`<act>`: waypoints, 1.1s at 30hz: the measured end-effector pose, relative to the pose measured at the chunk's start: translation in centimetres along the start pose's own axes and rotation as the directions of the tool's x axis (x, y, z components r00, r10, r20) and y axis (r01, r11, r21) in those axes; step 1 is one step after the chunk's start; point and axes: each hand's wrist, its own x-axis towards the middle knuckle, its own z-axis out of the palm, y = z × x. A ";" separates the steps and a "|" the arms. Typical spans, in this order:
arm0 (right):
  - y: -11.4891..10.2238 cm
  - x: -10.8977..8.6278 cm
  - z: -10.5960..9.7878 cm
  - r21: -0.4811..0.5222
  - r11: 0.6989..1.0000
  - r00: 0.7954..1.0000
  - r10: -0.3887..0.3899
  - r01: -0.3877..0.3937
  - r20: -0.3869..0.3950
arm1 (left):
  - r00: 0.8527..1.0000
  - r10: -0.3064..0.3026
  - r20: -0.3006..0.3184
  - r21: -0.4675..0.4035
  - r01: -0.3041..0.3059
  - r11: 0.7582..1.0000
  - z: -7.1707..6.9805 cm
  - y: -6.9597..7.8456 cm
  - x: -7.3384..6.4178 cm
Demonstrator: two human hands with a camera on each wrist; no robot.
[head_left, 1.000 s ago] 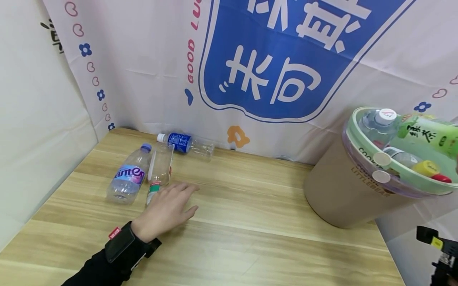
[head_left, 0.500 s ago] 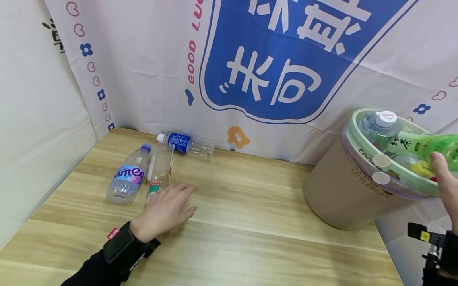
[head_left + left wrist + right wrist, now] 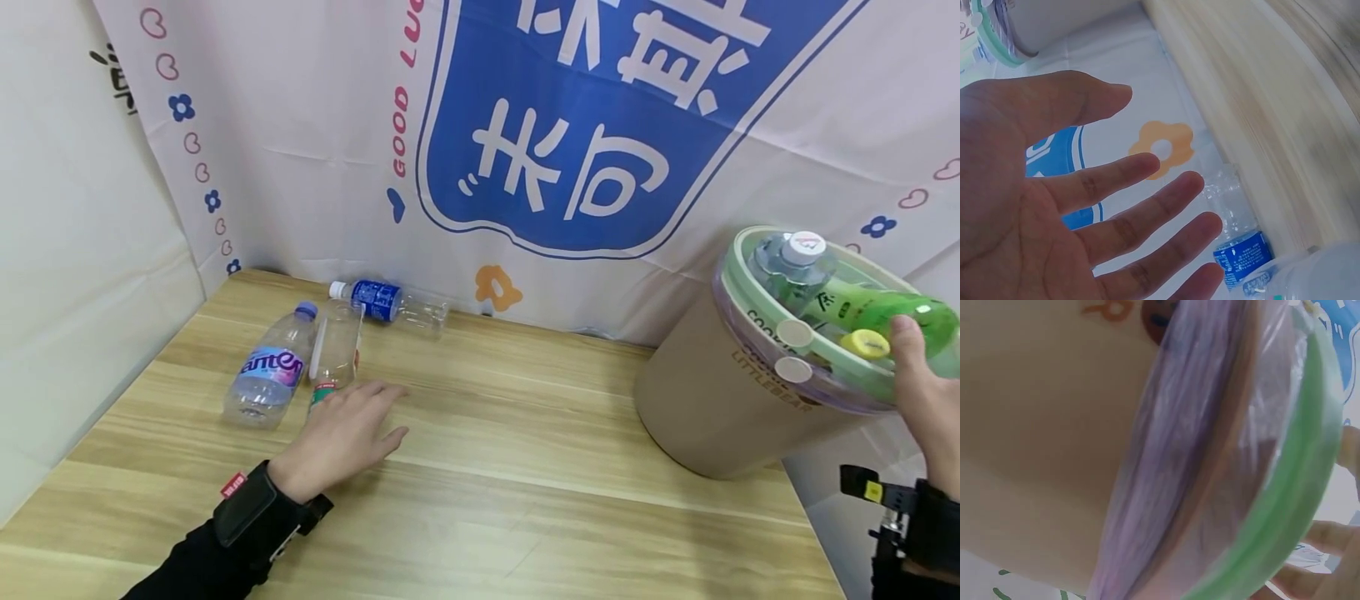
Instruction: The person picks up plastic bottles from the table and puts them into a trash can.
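My left hand (image 3: 341,437) lies over the wooden table (image 3: 525,467), fingers spread and relaxed. In the left wrist view its palm (image 3: 1016,225) faces the camera with nothing in it. Just beyond lies a clear bottle with a green-and-red label (image 3: 336,342), partly covered by the hand; left of it is a purple-labelled bottle (image 3: 266,367). At the bin's rim my right hand (image 3: 933,408) holds a green tea bottle (image 3: 862,310) near its base, thumb along the near side. Its other fingers are hidden in the head view; the right wrist view shows fingers (image 3: 1329,537) behind the green rim.
A beige bin (image 3: 720,408) with a pale green rim and a purple liner stands at the table's right. Inside are a clear bottle with a white cap (image 3: 795,262) and a yellow-capped item (image 3: 866,343). A blue-labelled bottle (image 3: 377,300) lies by the printed curtain (image 3: 315,200).
My right hand has come in from the right edge and moved left over the bin, the green tea bottle shifting left and lower with it. The left hand has barely moved.
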 end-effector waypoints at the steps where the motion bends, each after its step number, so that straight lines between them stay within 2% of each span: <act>1: -0.2 -0.2 -0.1 -0.007 1.000 1.000 0.030 -0.030 0.007 | 1.000 -0.001 -0.003 -0.004 0.001 1.000 0.0 -0.1 0.0; 6: -1.4 -1.5 -0.3 0.012 0.999 0.997 0.045 -0.044 -0.061 | 0.999 -0.012 -0.039 -0.022 0.011 1.000 0.0 -0.9 0.1; 9: -2.5 -2.2 -0.4 0.042 0.999 0.992 -0.020 0.025 -0.122 | 0.998 -0.029 -0.055 -0.034 0.027 0.999 -0.2 -1.2 0.2; 11: -3.2 -2.7 -0.3 0.057 0.991 0.981 -0.108 0.118 -0.161 | 0.997 -0.046 -0.063 -0.034 0.044 0.998 -0.4 -1.4 0.3; 14: -4.0 -3.2 0.0 0.118 0.947 0.941 -0.273 0.300 -0.200 | 0.995 -0.066 -0.081 -0.033 0.064 0.997 -0.7 -1.8 0.4; 18: -5.4 -3.6 1.0 0.228 0.860 0.879 -0.396 0.456 -0.265 | 0.991 -0.110 -0.074 -0.048 0.107 0.993 -0.9 -2.2 0.5; 22: -7.0 -4.7 2.1 0.271 0.812 0.846 -0.437 0.517 -0.304 | 0.989 -0.140 -0.053 -0.061 0.137 0.989 -1.0 -2.7 0.4; 24: -7.7 -5.6 2.4 0.284 0.804 0.847 -0.451 0.523 -0.282 | 0.988 -0.147 -0.049 -0.064 0.144 0.988 -1.1 -2.9 0.3; 26: -8.1 -6.2 2.9 0.315 0.783 0.841 -0.465 0.536 -0.277 | 0.988 -0.151 -0.045 -0.066 0.148 0.987 -1.2 -3.0 0.1; 29: -8.3 -7.1 4.1 0.367 0.743 0.828 -0.495 0.560 -0.263 | 0.987 -0.158 -0.034 -0.063 0.156 0.986 -1.3 -3.3 -0.2; 33: -7.9 -8.1 6.2 0.428 0.674 0.793 -0.568 0.602 -0.220 | 0.986 -0.165 -0.012 -0.064 0.164 0.984 -1.5 -3.7 -0.8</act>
